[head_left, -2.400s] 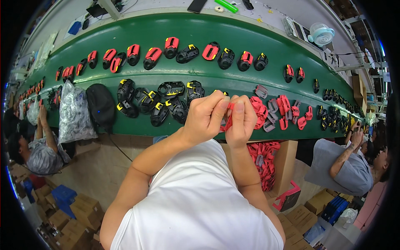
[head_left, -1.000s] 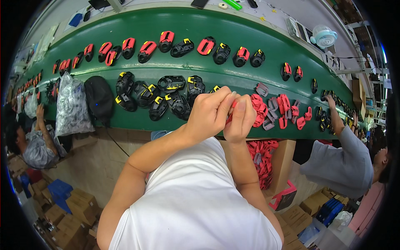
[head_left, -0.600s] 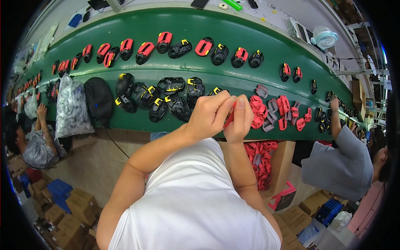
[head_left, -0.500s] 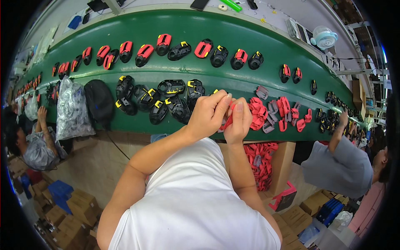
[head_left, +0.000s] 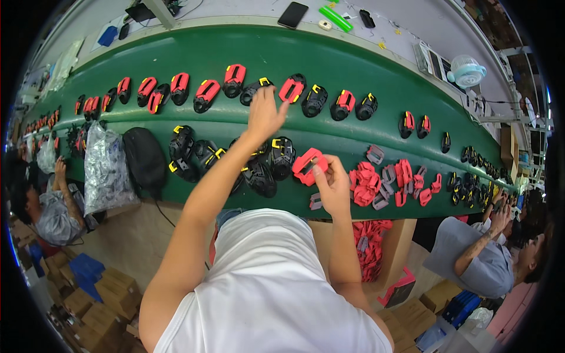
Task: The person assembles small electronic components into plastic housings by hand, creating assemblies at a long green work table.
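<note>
Hands now parted, your left hand (head_left: 266, 117) reaches across the green belt (head_left: 341, 53) to a black shell (head_left: 249, 93), thumb spread from the fingers; whether it grips, you cannot tell from here. Your right hand (head_left: 334, 185), pinched closed, alone holds the red clip (head_left: 303, 162) over the belt, suggesting the two-handed work on it has paused.

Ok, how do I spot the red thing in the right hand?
Find the long green table. At its near side, between black plastic parts with yellow clips and a heap of red plastic pieces, is the bare right hand. It grips the rounded red plastic frame; the heaped ones lie unheld.
</note>
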`<state>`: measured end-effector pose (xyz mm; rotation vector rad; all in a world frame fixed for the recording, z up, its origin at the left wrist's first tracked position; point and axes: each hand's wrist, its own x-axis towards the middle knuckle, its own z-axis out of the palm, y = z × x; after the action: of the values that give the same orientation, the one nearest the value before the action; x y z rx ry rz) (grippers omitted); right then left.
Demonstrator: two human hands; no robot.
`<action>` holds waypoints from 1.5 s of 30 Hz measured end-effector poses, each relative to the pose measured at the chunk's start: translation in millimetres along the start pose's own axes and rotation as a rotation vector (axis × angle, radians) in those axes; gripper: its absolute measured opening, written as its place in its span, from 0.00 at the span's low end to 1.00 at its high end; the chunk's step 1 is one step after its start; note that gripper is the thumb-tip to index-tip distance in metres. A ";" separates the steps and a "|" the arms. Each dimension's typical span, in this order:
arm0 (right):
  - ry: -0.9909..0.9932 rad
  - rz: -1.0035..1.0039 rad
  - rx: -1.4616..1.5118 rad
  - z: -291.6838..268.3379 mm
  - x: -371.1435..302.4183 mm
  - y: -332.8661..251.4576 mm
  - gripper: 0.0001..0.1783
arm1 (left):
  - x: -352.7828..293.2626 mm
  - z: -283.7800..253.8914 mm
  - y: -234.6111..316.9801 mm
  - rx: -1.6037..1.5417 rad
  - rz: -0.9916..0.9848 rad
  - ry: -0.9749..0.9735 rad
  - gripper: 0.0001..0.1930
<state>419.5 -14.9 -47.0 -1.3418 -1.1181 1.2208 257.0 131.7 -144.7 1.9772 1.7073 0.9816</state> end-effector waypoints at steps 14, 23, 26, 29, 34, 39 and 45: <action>-0.107 0.050 0.116 -18.3 1.2 -15.9 0.09 | 0.8 -39.9 3.4 0.054 -0.274 -0.311 0.30; -0.195 0.020 0.195 -24.0 -65.5 -53.6 0.13 | -113.1 -107.9 105.4 -0.822 -0.201 -0.410 0.20; -0.231 0.010 0.156 -29.9 -80.9 -63.1 0.13 | -126.6 -119.9 120.7 -1.047 -0.319 -0.519 0.20; -0.159 -0.092 0.216 -35.9 -95.2 -64.5 0.14 | -142.9 -125.3 132.8 -1.212 -0.293 -0.603 0.21; -0.026 -0.193 0.241 -45.8 -97.8 -68.2 0.15 | -158.3 -124.5 143.6 -1.269 -0.297 -0.587 0.21; -0.092 -0.103 0.243 -31.3 -90.1 -75.0 0.16 | -161.1 -123.2 147.6 -1.265 -0.271 -0.560 0.19; -0.120 -0.184 -0.018 -23.3 -78.8 -65.3 0.17 | -158.8 -128.3 141.9 -1.362 -0.330 -0.528 0.17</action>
<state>435.4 -87.5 27.0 -1.1634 -1.3102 1.1699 264.7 -73.5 -4.5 0.8629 0.6315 0.9442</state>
